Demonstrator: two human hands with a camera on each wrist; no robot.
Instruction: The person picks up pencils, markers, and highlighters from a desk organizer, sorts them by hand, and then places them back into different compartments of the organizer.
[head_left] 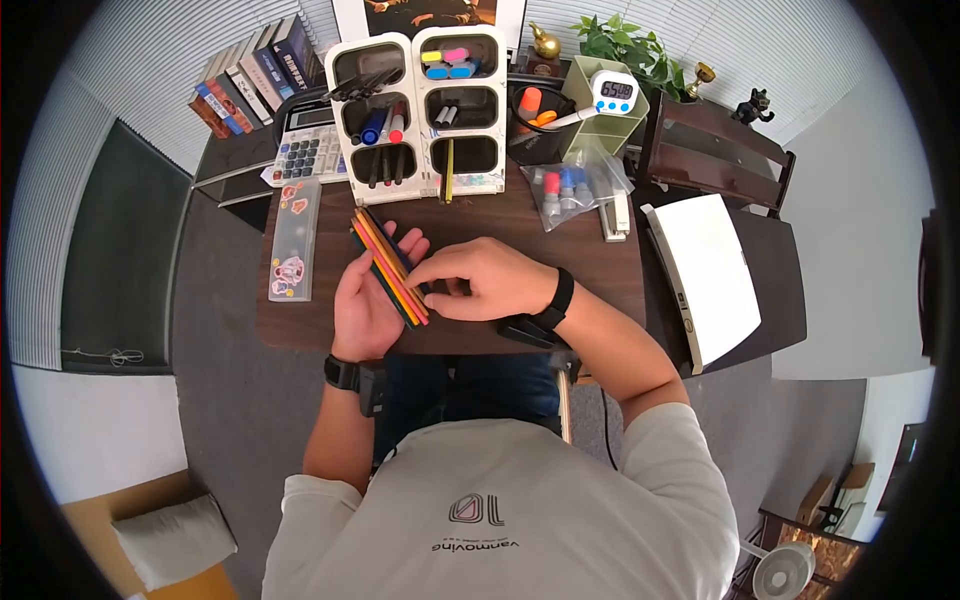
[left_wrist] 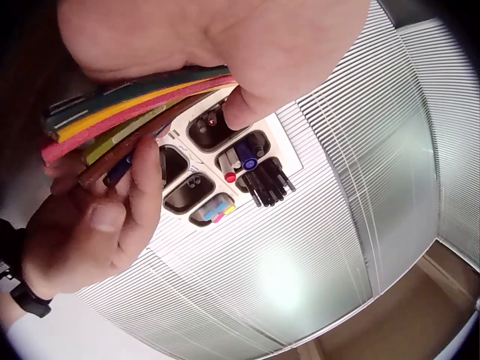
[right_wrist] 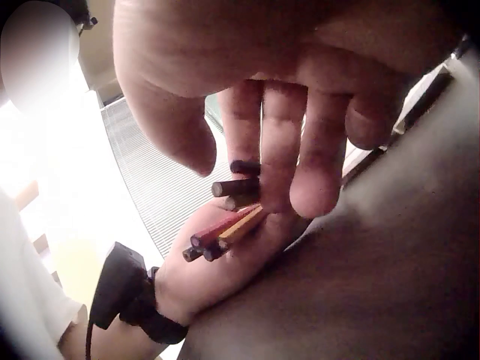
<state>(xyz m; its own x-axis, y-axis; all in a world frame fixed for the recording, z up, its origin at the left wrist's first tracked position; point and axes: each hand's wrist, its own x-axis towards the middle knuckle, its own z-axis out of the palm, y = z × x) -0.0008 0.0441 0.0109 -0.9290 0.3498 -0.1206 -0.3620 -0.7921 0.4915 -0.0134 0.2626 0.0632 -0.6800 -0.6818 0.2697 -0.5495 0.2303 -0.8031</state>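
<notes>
In the head view, my left hand [head_left: 366, 305] is palm up at the desk's front, holding a slanted bundle of colored pencils [head_left: 385, 262] between thumb and fingers. From the right, my right hand [head_left: 490, 280] reaches over, its fingers touching the bundle. The left wrist view shows green, yellow, pink, olive, brown and blue pencils [left_wrist: 112, 124] fanned under my left palm [left_wrist: 217, 37], with my right hand [left_wrist: 90, 232] at their near ends. Seen in the right wrist view, my right fingers [right_wrist: 279, 135] extend over the pencils [right_wrist: 225, 225], thumb apart from them.
A white organizer [head_left: 418, 110] with pens and markers stands behind my hands. Left are a clear pencil case [head_left: 293, 240] and a calculator [head_left: 312, 155]. Right are a bag of bottles [head_left: 572, 190], a stapler [head_left: 615, 215], a pen cup [head_left: 540, 140], a timer [head_left: 614, 92] and a white binder [head_left: 708, 280].
</notes>
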